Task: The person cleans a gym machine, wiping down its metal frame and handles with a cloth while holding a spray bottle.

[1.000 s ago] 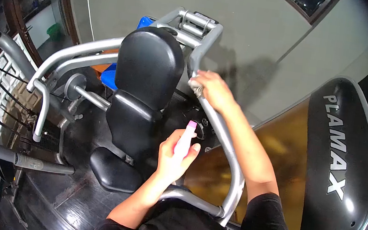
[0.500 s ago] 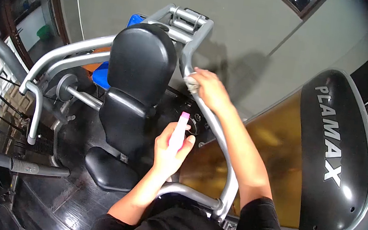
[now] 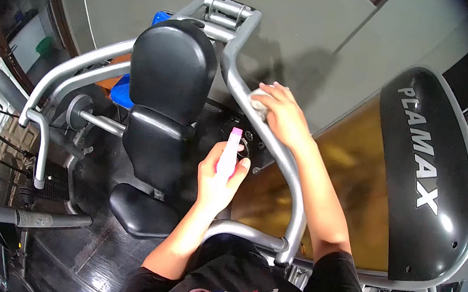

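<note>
My left hand (image 3: 219, 173) is wrapped round a white bottle (image 3: 227, 160) with a pink cap, held upright in front of the black seat pads. With fingers bent round a whitish cloth (image 3: 261, 103), my right hand (image 3: 282, 114) is at the silver tube (image 3: 270, 140) of the exercise machine. The cloth lies against the outer side of the tube, partly hidden by the fingers. Left of both hands stands the machine's black padded backrest (image 3: 173, 70), with a lower pad (image 3: 145, 211) beneath it.
A large black and gold panel (image 3: 424, 183) marked PLAMAX stands at the right. Curved silver bars (image 3: 86, 58) and a round weight holder (image 3: 79, 112) are on the left. A blue chair (image 3: 121, 93) shows behind the backrest, before a grey wall (image 3: 297, 24).
The view has shifted, so the machine appears further left. My right hand with the cloth has moved slightly down along the tube and to its outer side. My left hand still holds the bottle.
</note>
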`<action>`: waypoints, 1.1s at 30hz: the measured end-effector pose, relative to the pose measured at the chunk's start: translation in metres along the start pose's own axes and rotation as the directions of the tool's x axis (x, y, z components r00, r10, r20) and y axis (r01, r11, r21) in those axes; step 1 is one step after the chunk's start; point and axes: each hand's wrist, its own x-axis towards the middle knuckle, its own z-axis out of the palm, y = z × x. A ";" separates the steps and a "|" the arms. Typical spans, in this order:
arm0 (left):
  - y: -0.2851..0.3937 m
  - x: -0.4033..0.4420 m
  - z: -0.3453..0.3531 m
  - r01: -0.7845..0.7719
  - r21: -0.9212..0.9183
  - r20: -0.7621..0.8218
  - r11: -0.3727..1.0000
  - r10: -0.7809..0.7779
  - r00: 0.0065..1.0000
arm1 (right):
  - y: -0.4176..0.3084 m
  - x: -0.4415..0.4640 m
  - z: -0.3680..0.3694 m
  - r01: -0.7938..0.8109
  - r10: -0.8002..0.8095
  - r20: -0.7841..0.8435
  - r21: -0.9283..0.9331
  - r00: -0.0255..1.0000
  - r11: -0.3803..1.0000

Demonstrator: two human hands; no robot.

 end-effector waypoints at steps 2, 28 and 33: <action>0.000 -0.001 0.000 -0.014 0.011 0.022 1.000 0.014 1.000 | 0.008 -0.010 0.034 -0.026 0.027 0.050 -0.020 0.998 0.999; 0.005 -0.003 -0.003 0.021 0.011 0.080 1.000 -0.022 0.997 | -0.057 -0.051 -0.017 -0.018 0.100 0.570 -0.148 0.815 0.989; 0.003 -0.001 0.001 -0.002 -0.004 0.092 1.000 0.002 0.996 | -0.010 -0.013 -0.009 -0.101 0.069 0.135 0.247 0.988 0.964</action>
